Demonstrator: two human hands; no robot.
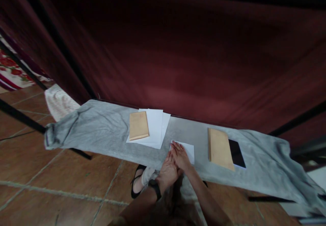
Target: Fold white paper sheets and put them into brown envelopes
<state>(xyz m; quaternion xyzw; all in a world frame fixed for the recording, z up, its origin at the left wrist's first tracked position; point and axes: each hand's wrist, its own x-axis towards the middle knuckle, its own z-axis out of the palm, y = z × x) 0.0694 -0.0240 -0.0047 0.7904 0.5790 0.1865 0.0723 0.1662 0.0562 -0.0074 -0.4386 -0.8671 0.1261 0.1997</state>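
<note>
A small white sheet of paper [188, 151], about half the size of the other sheets and perhaps folded, lies on the grey cloth in front of me. My right hand [180, 156] rests flat on its left part, fingers stretched toward the left edge. Beside and partly under it, my left hand [168, 171] reaches to the same edge with its fingers extended. The two hands touch and overlap, so the paper's lower left corner is hidden. A dark band [155, 188] circles my left wrist.
The grey cloth [107, 127] covers a narrow table. Left of my hands, a light brown board or notebook [139, 125] lies on several white sheets [155, 127]. To the right, a brown folder-like item [220, 148] partly covers a dark tablet-like object [237, 154]. A dark red curtain [163, 56] hangs behind.
</note>
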